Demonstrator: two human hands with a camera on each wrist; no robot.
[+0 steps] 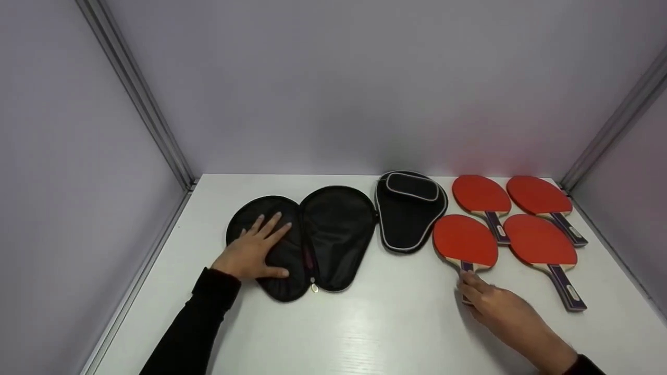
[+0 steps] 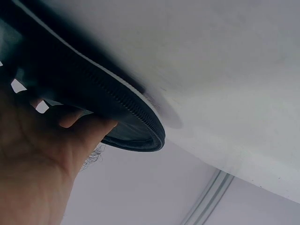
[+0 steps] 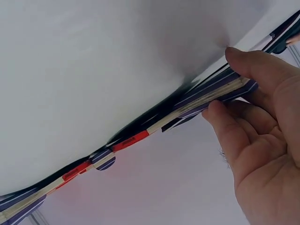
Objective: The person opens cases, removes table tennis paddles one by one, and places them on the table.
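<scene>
A black zippered paddle case [image 1: 337, 234] lies unfolded on the white table, its two halves side by side. My left hand [image 1: 252, 255] rests flat on the left half with fingers spread; the left wrist view shows the case's zippered rim [image 2: 136, 110] beyond that hand. At the right, my right hand [image 1: 500, 310] holds the handle of a red table tennis paddle [image 1: 465, 239], which lies face up. In the right wrist view the handle [image 3: 215, 93] sits between thumb and fingers. A closed black case [image 1: 406, 224] with light piping lies between the unfolded case and the paddles.
Three more red paddles lie close by: one behind the held paddle [image 1: 480, 194], one at the far right [image 1: 538, 195] and one beside it [image 1: 541, 239]. A zipper pull [image 1: 314, 287] hangs at the unfolded case's near end. Pale walls [image 1: 333, 88] enclose the table.
</scene>
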